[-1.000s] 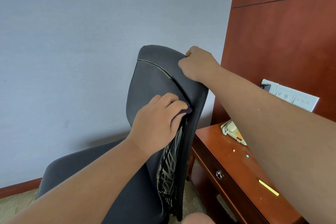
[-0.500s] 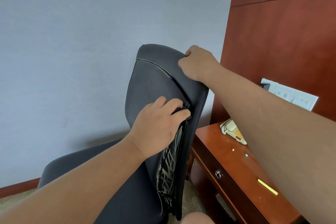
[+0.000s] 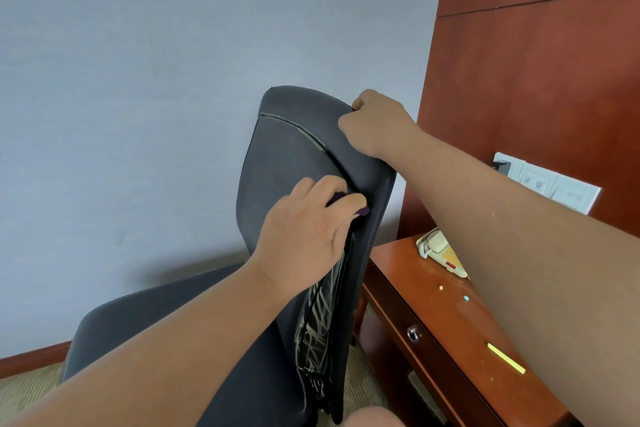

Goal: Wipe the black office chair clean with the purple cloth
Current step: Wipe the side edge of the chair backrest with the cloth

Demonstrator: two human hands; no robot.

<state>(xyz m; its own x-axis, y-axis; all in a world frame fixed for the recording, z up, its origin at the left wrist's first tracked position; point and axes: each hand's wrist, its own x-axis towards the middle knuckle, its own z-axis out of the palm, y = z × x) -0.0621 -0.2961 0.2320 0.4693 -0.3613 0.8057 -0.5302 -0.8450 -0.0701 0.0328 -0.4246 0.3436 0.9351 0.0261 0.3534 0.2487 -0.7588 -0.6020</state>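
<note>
The black office chair (image 3: pixel 287 163) stands in the middle of the view, its backrest upright and its seat low at the left. My left hand (image 3: pixel 308 236) presses the purple cloth (image 3: pixel 362 211) against the right edge of the backrest; only small bits of the cloth show between and past my fingers. My right hand (image 3: pixel 377 125) grips the top right corner of the backrest with curled fingers. Pale scribble marks cover the lower side strip of the backrest below my left hand.
A reddish wooden desk (image 3: pixel 443 319) stands right of the chair, carrying a cream telephone (image 3: pixel 436 246) and a yellow marker (image 3: pixel 505 357). White wall switches (image 3: pixel 554 184) sit on the wood panel. A grey wall is behind the chair, with carpet below.
My left hand with the cloth has slid slightly up along the backrest's right edge. My right hand keeps its hold on the top corner.
</note>
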